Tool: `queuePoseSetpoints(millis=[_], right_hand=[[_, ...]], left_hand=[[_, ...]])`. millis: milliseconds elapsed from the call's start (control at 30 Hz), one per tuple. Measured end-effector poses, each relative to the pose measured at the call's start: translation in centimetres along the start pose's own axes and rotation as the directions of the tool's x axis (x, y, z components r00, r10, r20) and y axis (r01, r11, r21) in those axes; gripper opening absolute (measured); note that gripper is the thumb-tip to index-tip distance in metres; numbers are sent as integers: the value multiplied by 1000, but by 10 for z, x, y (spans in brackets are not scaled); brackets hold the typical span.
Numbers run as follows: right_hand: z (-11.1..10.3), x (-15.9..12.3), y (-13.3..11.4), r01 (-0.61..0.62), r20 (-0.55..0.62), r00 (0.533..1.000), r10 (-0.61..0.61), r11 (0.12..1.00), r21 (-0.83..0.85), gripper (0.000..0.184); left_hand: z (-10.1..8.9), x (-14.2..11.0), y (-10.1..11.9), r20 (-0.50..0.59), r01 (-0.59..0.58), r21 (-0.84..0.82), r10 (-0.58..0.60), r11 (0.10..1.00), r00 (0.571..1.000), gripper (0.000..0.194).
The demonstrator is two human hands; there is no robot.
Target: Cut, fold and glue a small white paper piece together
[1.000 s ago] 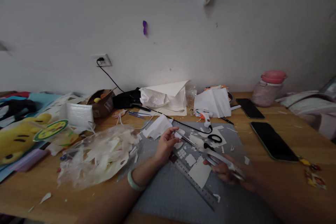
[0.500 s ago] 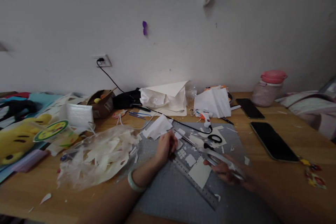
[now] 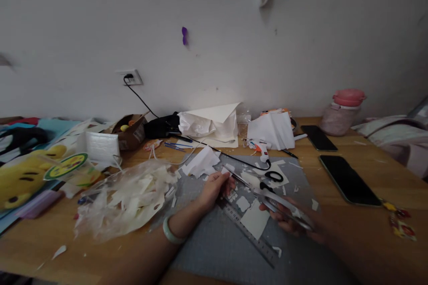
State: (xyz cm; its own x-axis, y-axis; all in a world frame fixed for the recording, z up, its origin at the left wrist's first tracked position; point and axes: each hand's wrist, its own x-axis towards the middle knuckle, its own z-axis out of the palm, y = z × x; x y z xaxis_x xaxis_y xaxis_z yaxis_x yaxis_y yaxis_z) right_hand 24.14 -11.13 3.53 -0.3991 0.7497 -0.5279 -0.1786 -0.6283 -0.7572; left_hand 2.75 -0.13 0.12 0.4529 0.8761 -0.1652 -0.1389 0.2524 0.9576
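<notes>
My left hand (image 3: 216, 187), with a pale bangle on its wrist, pinches a small white paper piece (image 3: 228, 169) between thumb and fingers. My right hand (image 3: 286, 219) is closed around the grey-white handles of a pair of scissors (image 3: 267, 195). The scissor blades point up and left and reach close to the paper piece; whether they touch it I cannot tell. Below the hands, a metal ruler (image 3: 250, 236) lies slantwise on the grey cutting mat (image 3: 207, 245). A cream paper sheet (image 3: 256, 220) and several small cut pieces lie beside the ruler.
Black-handled scissors (image 3: 275, 177) lie behind the right hand, near a white glue gun (image 3: 264, 150) with a black cord. A plastic bag of paper scraps (image 3: 133, 200) is at left. Two phones (image 3: 347, 180) and a pink-lidded bottle (image 3: 341, 113) stand at right.
My left fingers have shifted slightly up and right, and a small white paper piece now shows in their pinch near the scissor tips. The right hand has barely moved.
</notes>
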Motion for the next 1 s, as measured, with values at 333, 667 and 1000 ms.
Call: queuePoseSetpoints(millis=[333,667,1000], right_hand=[[-6,0,3,10,46,999,-10,1000,-3,40],[4,1,0,0,-58,998,-6,995,-96,31],[2,0,1,18,-36,999,-19,999,-51,27]], left_hand=[[1,0,1,1,14,17,-14,1000,1000,30],[2,-3,5,14,8,45,-9,999,1000,27],[1,-2,3,19,-1,23,0,1000,1000,28]])
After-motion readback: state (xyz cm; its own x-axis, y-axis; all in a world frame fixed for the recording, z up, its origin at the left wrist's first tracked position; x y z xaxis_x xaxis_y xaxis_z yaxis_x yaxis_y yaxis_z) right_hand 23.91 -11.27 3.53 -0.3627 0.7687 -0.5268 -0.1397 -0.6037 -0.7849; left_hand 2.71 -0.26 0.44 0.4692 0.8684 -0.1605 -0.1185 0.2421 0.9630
